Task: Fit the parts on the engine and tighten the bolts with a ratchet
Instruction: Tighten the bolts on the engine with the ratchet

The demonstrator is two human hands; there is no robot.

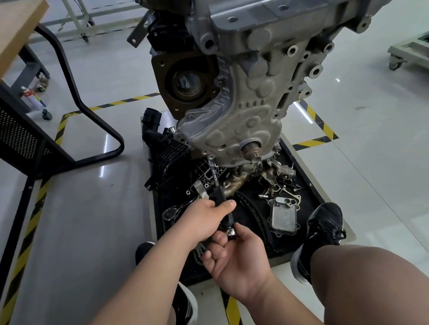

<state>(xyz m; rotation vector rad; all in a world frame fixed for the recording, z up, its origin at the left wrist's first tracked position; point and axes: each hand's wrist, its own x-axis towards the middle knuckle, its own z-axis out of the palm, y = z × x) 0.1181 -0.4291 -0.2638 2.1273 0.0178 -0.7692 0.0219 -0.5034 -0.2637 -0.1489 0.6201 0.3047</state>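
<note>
Two hands on one tool, head view: left hand (206,217) grip clamped round ratchet (220,198) handle, right hand (233,260) pinching socket (231,233) at its lower end, over floor tray (310,196), below engine (253,90). Risk: badly seated socket could drop among loose bolts (264,196).

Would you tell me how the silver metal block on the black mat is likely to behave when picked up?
The metal block looks like stacked plates, so probably stiff and heavy for its size. It lies flat on the mat, so it should not roll or tip. Its smooth shiny top might be slippery.
</note>
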